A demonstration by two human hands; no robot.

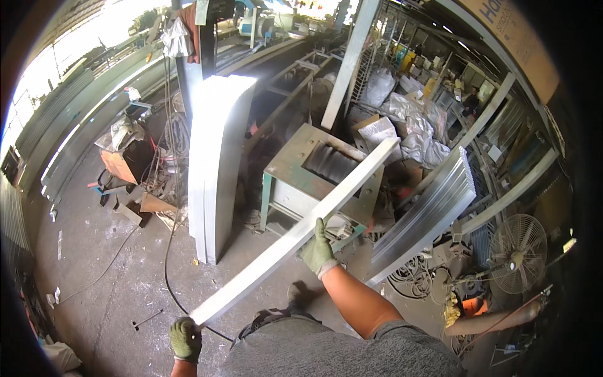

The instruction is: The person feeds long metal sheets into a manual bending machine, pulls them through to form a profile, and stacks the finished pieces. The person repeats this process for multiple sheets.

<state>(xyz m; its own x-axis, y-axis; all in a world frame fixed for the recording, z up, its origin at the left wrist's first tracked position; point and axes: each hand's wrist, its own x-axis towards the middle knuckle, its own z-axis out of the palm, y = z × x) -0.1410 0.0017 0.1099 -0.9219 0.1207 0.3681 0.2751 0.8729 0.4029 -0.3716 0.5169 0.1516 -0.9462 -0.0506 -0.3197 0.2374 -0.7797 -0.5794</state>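
Observation:
A long, straight silvery metal bar [276, 244] slants across in front of me, from low on the left up to the far right. My left hand [185, 339], in a green work glove, is closed round its near end. Gloved the same way, my right hand [318, 251] grips the bar near its middle, thumb up against its side and the other fingers mostly hidden beneath. The bar's far part passes over a worn metal stand [295, 157] with a dark opening in its top.
Tall pale metal lengths [213, 169] stand bundled left of the stand. More stacked profiles [433, 207] lean at the right, near a round fan [518, 254]. A dark cable [168, 276] crosses the floor. Wrapped bundles [414, 119] and cartons lie behind.

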